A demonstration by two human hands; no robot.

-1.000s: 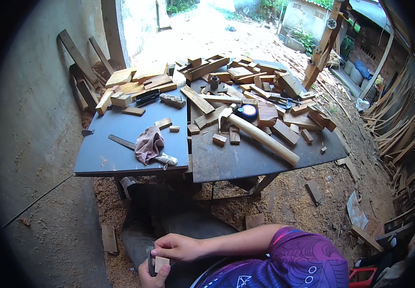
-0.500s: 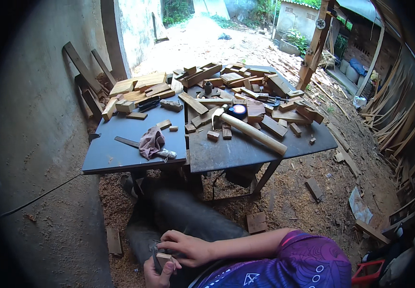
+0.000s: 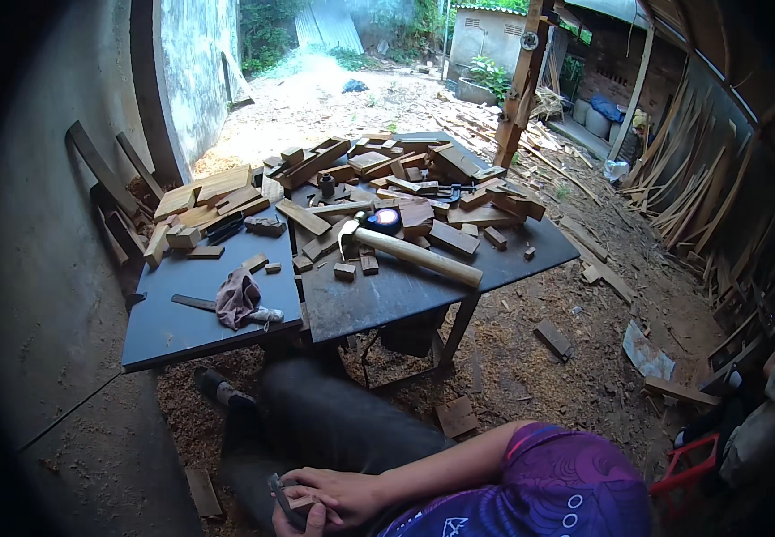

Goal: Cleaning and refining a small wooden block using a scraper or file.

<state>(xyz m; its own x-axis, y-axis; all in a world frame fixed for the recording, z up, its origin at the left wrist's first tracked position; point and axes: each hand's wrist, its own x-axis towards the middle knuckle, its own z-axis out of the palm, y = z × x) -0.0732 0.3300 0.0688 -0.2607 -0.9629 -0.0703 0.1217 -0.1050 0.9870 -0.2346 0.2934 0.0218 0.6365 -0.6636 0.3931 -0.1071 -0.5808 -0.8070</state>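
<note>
Low in the view, my two hands are together over my lap. My left hand [image 3: 305, 525] is closed around a small pale wooden block [image 3: 300, 503], thumb up against it. A dark, flat, narrow piece [image 3: 279, 492] lies along the block's left side; its kind I cannot make out. From the right, my right hand [image 3: 347, 490] reaches across, with its fingers curled over the block and the dark piece. Part of both things is hidden by my fingers.
Ahead stands a dark table [image 3: 351, 309] piled with wooden offcuts. On it lie a hammer [image 3: 423, 255], a round black tape measure [image 3: 384, 219] and a crumpled cloth [image 3: 239, 298]. Wood strips [image 3: 687, 170] lean at the right. A red stool [image 3: 687, 465] and part of another person show lower right.
The view has shifted, so the table sits further left and slightly lower. My right hand has come down closer over the block, its fingers now more tightly curled.
</note>
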